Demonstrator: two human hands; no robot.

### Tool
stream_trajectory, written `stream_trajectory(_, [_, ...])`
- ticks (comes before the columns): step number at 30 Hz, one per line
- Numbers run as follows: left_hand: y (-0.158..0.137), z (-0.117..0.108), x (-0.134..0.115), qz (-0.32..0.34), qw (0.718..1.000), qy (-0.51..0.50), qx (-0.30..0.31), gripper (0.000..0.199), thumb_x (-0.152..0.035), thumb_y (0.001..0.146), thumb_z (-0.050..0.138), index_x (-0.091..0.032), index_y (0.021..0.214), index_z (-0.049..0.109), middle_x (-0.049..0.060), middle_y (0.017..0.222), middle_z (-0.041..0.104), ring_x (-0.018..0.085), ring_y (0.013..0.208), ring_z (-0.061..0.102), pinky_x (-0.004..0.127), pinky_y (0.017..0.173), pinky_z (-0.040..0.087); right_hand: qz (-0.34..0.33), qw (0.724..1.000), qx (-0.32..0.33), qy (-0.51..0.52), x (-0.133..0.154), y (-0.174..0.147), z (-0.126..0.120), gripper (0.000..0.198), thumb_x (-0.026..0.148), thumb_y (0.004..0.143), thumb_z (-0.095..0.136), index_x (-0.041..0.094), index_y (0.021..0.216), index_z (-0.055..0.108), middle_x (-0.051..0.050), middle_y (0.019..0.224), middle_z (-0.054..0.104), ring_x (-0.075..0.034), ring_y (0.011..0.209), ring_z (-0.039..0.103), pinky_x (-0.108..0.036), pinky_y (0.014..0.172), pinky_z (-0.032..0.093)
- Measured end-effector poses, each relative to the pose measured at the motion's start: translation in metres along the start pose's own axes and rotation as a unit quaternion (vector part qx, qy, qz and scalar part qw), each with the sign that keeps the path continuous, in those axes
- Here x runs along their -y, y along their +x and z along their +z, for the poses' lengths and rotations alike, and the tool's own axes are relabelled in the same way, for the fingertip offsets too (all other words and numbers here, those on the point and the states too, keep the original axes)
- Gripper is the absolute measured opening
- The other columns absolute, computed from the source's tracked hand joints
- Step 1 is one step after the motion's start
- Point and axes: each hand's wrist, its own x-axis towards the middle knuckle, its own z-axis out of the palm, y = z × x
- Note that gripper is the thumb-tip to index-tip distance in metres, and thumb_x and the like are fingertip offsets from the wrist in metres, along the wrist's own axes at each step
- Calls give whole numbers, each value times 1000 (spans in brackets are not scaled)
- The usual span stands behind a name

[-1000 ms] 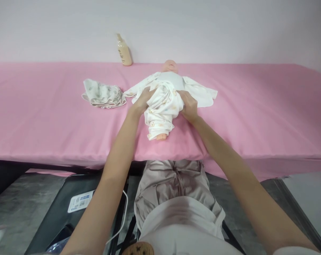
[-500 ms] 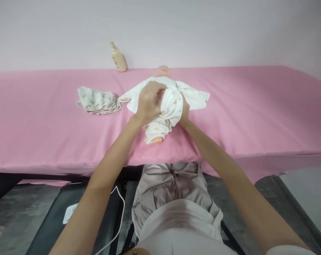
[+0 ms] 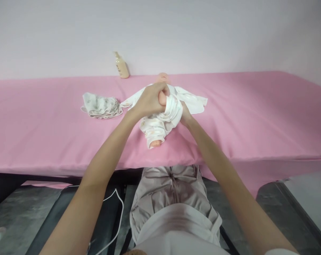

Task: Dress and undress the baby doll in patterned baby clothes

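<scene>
A baby doll (image 3: 163,77) lies on its back on the pink sheet (image 3: 256,117), its head toward the wall, in a white long-sleeved top (image 3: 191,100). White patterned baby trousers (image 3: 153,128) are bunched around its legs. My left hand (image 3: 149,99) is closed around one raised foot of the doll, which pokes out of the bunched trouser leg. From the other side my right hand (image 3: 185,113) grips the cloth of that same leg; most of its fingers are hidden behind the fabric. The doll's other foot (image 3: 155,143) shows at the lower cuff, near the sheet's front edge.
Left of the doll sits a folded patterned cloth (image 3: 101,106). A pump bottle (image 3: 121,66) stands at the back against the wall. Below the table's front edge are a dark chair seat (image 3: 104,216) and a white cable (image 3: 121,212).
More of the doll's raised foot now shows out of the trouser cuff, and my left hand has closed around it. The whole view has shifted slightly.
</scene>
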Motion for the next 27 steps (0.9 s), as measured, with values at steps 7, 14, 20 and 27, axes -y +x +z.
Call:
stream_trajectory(7, [-3,-17,-33,-3,984,154,88,21,-16,64,53,-19,81,66,3,76,66,22,74,61,30,60,36,-6,979,53,194,18,-4,-10,19,33,73,48,18,65,56,-3,67,58,-20,76,60,-33,76,51])
stream_trajectory(14, [-26,12,-79,24,935,279,219,20,-11,80,48,-11,76,67,9,68,64,22,65,63,30,54,29,23,995,54,76,20,-7,-8,30,37,74,66,20,98,65,3,62,55,-11,57,49,-25,59,43])
stream_trajectory(20, [-43,25,-83,128,932,143,308,20,-26,82,54,-15,70,67,5,66,65,17,58,56,29,51,27,5,996,-87,-9,-3,5,-14,26,29,80,56,21,105,59,6,56,45,-10,49,39,-23,51,32])
stream_trajectory(27, [-16,42,10,-116,975,-183,-42,31,-35,88,46,-15,83,69,2,68,67,12,61,56,24,62,39,7,984,33,-175,6,-1,-23,27,44,77,63,17,75,65,4,55,46,-10,54,40,-24,56,33])
